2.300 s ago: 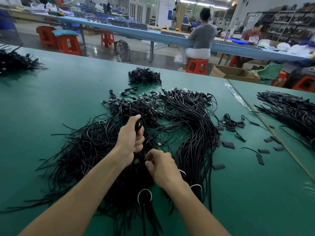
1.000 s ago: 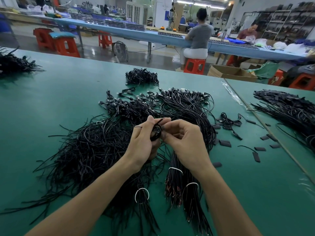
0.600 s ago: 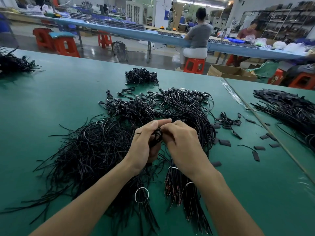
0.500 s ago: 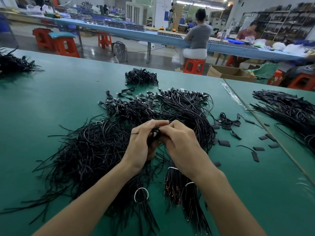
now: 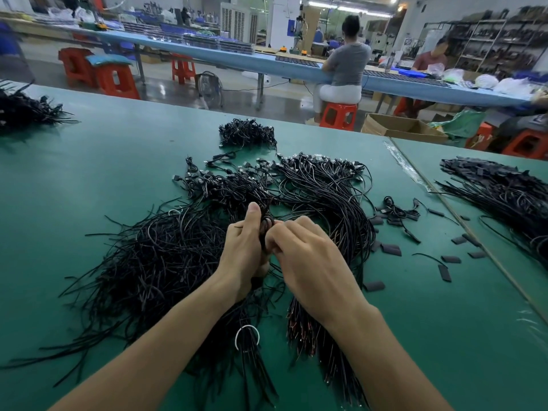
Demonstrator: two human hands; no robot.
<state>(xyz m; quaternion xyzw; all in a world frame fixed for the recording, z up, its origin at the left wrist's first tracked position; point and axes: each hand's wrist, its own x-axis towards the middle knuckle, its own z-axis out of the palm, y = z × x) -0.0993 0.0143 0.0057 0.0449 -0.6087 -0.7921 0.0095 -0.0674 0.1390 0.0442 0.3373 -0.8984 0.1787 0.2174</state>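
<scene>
My left hand point(image 5: 243, 250) grips a small coil of black cable point(image 5: 266, 225), thumb pointing up along its far side. My right hand point(image 5: 305, 259) pinches the same coil from the right, fingers curled, touching the left hand. Both hover over a big pile of loose black cables point(image 5: 166, 262) on the green table point(image 5: 89, 173). A tied bundle of cables with plugs point(image 5: 329, 197) lies just to the right of the hands, and a white band point(image 5: 247, 336) rings a bundle below my left wrist.
A small heap of coiled cables point(image 5: 247, 134) sits farther back. Short black sleeves point(image 5: 391, 249) lie scattered to the right. More cable piles lie at far right point(image 5: 504, 194) and far left point(image 5: 23, 111). Two people sit at a blue bench point(image 5: 267, 65) behind.
Earlier my right hand reached low into the pile; it rose to meet the left hand at the coil. Over the last second both hands closed in tighter round the coil.
</scene>
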